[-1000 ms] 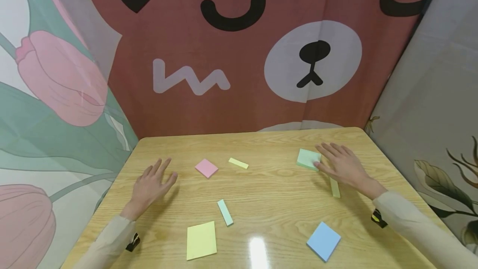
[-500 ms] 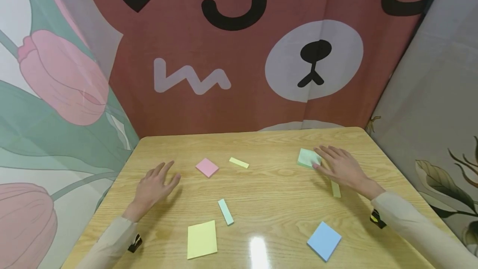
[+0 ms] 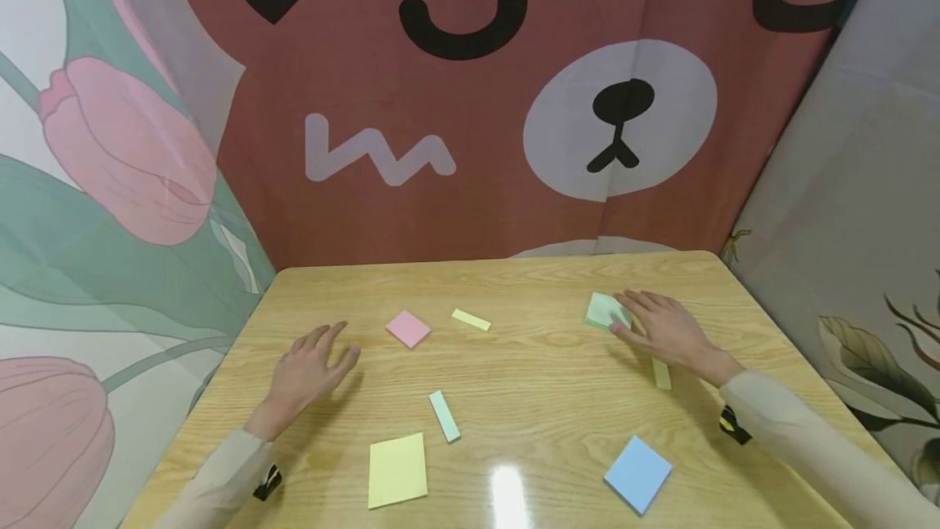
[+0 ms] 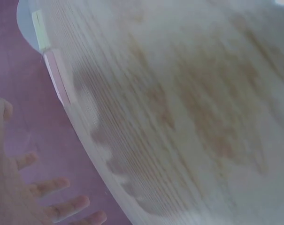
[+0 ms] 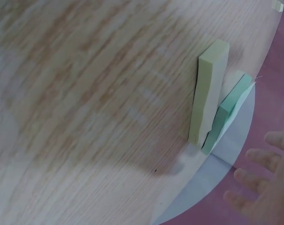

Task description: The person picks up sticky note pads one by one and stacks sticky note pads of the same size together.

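Note:
My right hand [image 3: 667,331] hovers at the back right of the table, its fingers extended and spread. Its fingertips overlap the edge of a green sticky note pad [image 3: 605,310] in the head view. Partly under that hand, a narrow yellow sticky note pad [image 3: 662,374] shows only its near end; the right wrist view gives the whole yellow pad [image 5: 209,91] beside the green pad [image 5: 228,110], whose top sheet lifts a little. On the left, my left hand [image 3: 303,378] is held above the wood with relaxed, spread fingers and nothing in it. A pink sticky note pad [image 3: 408,329] lies nearest to it.
Between the hands lie a narrow yellow pad [image 3: 471,319] and a narrow pale green pad [image 3: 444,416]. A larger yellow pad [image 3: 397,470] and a blue pad [image 3: 637,475] lie near the front. Printed cloth [image 3: 470,219] stands behind the table [image 3: 529,398].
My right hand has shifted slightly left, farther over the green pad. The left hand has drifted a little to the right and toward me. The pads lie where they were.

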`<state>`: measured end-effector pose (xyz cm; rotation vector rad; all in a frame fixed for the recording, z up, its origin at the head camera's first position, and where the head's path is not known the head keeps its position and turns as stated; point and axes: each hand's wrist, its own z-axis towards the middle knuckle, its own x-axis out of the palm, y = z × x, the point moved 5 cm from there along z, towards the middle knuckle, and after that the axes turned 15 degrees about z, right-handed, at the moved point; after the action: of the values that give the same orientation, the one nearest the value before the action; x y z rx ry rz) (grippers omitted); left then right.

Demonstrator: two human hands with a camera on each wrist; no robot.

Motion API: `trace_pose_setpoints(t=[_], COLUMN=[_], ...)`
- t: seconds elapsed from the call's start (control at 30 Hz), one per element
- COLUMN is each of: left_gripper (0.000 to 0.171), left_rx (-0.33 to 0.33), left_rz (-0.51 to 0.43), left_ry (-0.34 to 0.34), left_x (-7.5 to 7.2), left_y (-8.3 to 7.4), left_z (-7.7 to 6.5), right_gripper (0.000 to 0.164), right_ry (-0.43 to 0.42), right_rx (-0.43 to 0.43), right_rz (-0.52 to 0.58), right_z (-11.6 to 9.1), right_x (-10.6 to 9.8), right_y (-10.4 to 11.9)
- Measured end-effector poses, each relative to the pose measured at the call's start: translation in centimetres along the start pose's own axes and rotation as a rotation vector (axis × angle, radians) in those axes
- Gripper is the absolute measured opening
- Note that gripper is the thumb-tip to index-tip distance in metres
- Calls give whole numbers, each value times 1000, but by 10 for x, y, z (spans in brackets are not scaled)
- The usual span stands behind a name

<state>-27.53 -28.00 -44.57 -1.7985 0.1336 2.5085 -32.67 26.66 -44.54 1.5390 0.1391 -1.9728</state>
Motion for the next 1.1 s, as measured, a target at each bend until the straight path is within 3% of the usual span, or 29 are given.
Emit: trace_pose_setpoints(t=[0.3,0.53,1.1], left_gripper=[63,62,60], left_rx=[20,43,55], left_rz=[4,-17,-8], left_ry=[5,-8,-21], left_x=[0,-4,-5], left_y=[-4,-11,-21], left_z=[-3,-4,-10], right_gripper=[71,81,87], right_ry=[0,51,123], right_rx=[7,54,59], right_rz=[32,41,139], right_z=[4,7,16], right_x=[4,10,25], right_y=[-6,-15,-24])
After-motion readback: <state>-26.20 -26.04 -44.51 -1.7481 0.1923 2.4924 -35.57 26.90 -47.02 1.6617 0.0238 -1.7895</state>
